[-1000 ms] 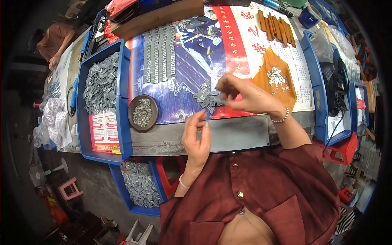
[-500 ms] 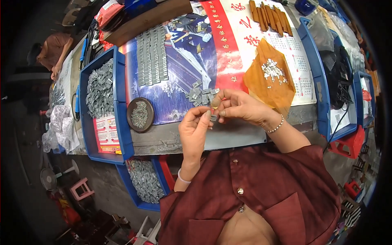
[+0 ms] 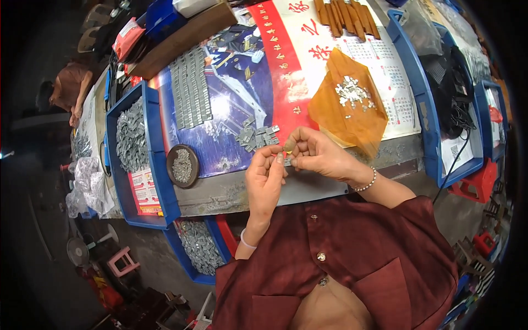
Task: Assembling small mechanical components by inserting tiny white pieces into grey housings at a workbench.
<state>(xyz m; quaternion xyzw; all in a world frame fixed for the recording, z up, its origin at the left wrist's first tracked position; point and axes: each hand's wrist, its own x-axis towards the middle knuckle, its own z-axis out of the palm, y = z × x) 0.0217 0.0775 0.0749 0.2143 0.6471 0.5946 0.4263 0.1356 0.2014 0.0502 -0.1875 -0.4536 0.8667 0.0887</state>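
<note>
My left hand [image 3: 265,181] and my right hand [image 3: 319,157] meet at the table's near edge, their fingertips pinched together. Between them is a small grey block-shaped part [image 3: 287,161], mostly covered by fingers. What else the right fingertips pinch is too small to make out. Just beyond the left hand lies a loose heap of similar grey parts [image 3: 254,136]. More of them stand in neat rows [image 3: 190,91] farther back. Small silvery pieces [image 3: 351,92] are scattered on an orange sheet [image 3: 328,115] past the right hand. To the left, a round dark dish [image 3: 193,177] holds tiny metal pieces.
A blue bin [image 3: 171,201] of grey parts stands at the left, with another blue bin [image 3: 190,269] below it. Brown strips [image 3: 349,19] lie at the back. A blue tray [image 3: 413,77] borders the right side. Another person [image 3: 74,88] sits far left.
The whole view has shifted slightly, so the table things appear farther left. Both hands remain together at the grey part, with only small finger movement.
</note>
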